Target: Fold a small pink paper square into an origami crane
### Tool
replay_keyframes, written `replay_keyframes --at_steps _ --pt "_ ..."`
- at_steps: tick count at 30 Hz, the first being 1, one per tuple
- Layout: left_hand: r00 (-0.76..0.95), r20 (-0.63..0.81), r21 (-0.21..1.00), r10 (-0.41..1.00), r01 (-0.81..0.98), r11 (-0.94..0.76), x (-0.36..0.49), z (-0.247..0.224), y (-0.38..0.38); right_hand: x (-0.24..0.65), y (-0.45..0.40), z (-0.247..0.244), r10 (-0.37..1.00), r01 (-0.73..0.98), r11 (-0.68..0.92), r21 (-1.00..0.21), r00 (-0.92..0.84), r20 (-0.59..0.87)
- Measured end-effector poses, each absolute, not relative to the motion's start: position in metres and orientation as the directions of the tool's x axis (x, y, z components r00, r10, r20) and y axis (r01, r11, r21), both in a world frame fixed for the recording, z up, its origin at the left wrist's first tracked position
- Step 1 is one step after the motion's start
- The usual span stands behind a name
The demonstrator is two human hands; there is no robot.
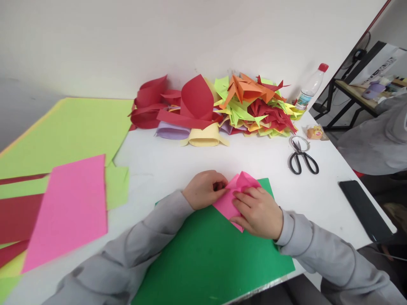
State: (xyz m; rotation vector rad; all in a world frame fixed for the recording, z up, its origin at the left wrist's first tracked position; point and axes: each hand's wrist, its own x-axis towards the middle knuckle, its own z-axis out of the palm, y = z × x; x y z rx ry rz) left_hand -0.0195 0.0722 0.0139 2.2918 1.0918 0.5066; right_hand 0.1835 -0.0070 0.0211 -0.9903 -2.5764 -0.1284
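Observation:
A piece of pink paper (224, 206), partly folded, rests over the far part of a green board (219, 254). Thumb and fingers of my left hand (205, 188) are pinched at its left edge. Across its right side lies my right hand (259, 212), fingers curled on the paper and thumb near the lower corner. A raised pink flap stands up beyond the fingers. My right palm hides some of the folds.
Scissors (303, 157) and a tape roll (299, 143) lie at right, near a phone (365, 209), wrapped snack (315, 132) and bottle (309, 91). Folded paper shapes (248, 106) are heaped at the back. Coloured sheets (71, 207) cover the left. A person's grey sleeve (375, 135) shows at right.

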Motion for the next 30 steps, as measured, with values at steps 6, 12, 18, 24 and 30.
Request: replay_keyframes --at_steps 6,12,18,24,30 --pt "0.574 0.073 0.634 0.816 0.605 -0.482 -0.0164 0.0176 0.0681 0.1816 -0.0092 0.0220 0.657 0.682 0.728 -0.067 -0.667 0.351" --pt "0.567 0.103 0.608 0.817 0.614 -0.504 -0.0137 0.0168 0.0655 0.1820 -0.0085 0.0196 0.674 0.675 0.724 -0.143 -0.649 0.353" --pt "0.545 0.114 0.606 0.831 0.624 -0.493 -0.0120 0.0130 0.0639 0.1796 -0.0094 0.0199 0.669 0.689 0.719 -0.089 -0.651 0.358" --pt "0.574 0.129 0.637 0.809 0.577 -0.511 -0.0149 0.0101 0.0654 0.1774 -0.0117 0.0234 0.741 0.719 0.667 -0.198 -0.609 0.285" --pt "0.568 0.165 0.638 0.807 0.563 -0.526 -0.0154 0.0104 0.0649 0.1784 -0.0126 0.0194 0.727 0.710 0.678 -0.191 -0.610 0.315"
